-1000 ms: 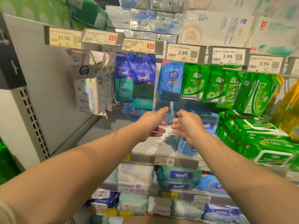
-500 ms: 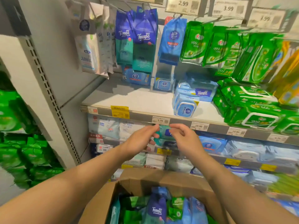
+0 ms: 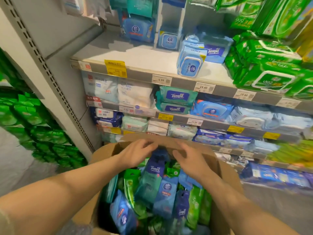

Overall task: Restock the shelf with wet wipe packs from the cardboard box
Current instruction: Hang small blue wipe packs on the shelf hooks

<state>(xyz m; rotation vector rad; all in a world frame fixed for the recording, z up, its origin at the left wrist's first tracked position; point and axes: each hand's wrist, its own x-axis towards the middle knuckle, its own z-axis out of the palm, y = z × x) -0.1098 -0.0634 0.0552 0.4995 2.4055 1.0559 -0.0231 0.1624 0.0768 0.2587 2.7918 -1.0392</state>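
- Left hand (image 3: 137, 154) and right hand (image 3: 191, 161): fingers loosely curled, holding nothing, over the brown cardboard box (image 3: 227, 177).
- Glossy soft wet wipe packs (image 3: 152, 180) just below both hands.

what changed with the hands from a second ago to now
Both hands came down from the upper shelf to the cardboard box. The left hand and right hand now hover over the Tempo pack, holding nothing then or now. The view tilted down with them. Shelf stock looks unchanged.
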